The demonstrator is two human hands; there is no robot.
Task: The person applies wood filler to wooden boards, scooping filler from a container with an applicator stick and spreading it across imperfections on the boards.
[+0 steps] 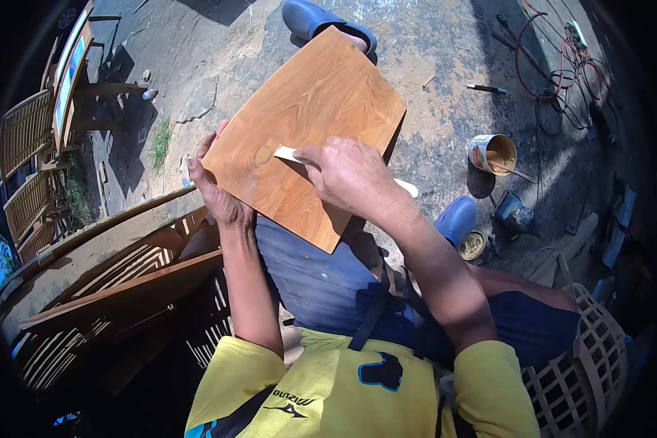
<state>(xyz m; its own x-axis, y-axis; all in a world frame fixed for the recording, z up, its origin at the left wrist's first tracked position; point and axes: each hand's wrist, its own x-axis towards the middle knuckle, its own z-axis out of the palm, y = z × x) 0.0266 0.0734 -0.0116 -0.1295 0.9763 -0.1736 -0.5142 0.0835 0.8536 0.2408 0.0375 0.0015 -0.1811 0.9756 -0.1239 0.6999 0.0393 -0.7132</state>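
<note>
A flat, angular wooden board (321,95) with varied grain rests tilted across my lap. My left hand (219,193) grips its left edge, thumb near the upper face and some fingers hidden underneath. Above the board, my right hand (350,171) is closed on a pale, flat putty spatula (286,153), whose tip meets the wood beside a tan putty patch (264,153). A white rounded end (406,187) shows beyond my right hand; I cannot tell whether it belongs to the same spatula.
An open can (493,155) of tan paste holds a stick, right of the board. Nearby lie a small round tin (472,245), a black marker (486,89) and tangled cables (562,73). Slatted wooden furniture (29,135) stands left; a woven plastic chair (584,350) is lower right.
</note>
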